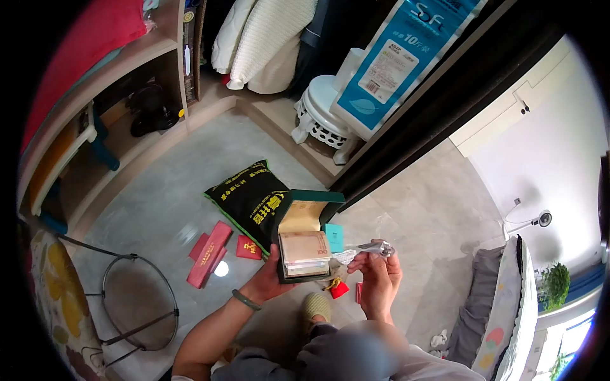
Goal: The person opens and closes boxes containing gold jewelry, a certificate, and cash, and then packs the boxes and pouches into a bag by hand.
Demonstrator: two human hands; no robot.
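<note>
My left hand [270, 279] grips a dark green box [316, 197] from its left side, with the hinged lid standing up. Inside lies a stack of banknotes [302, 246]. Just right of the box, my right hand [379, 278] pinches a shiny silvery item [379, 248] with a whitish part reaching toward the box; its exact kind is unclear. Below on the floor are a black bag with yellow lettering [244, 193], pink-red boxes [210, 254], a small red packet [248, 247] and a red pouch [338, 289]. A turquoise card or box [334, 237] shows behind the green box.
A wooden shelf unit [143, 60] stands at left, near a round metal-framed stool or chair [140, 301]. Ahead are a white stool [321, 101], a blue package [397, 63] and hanging clothes [270, 47]. A bed [502, 311] lies at right.
</note>
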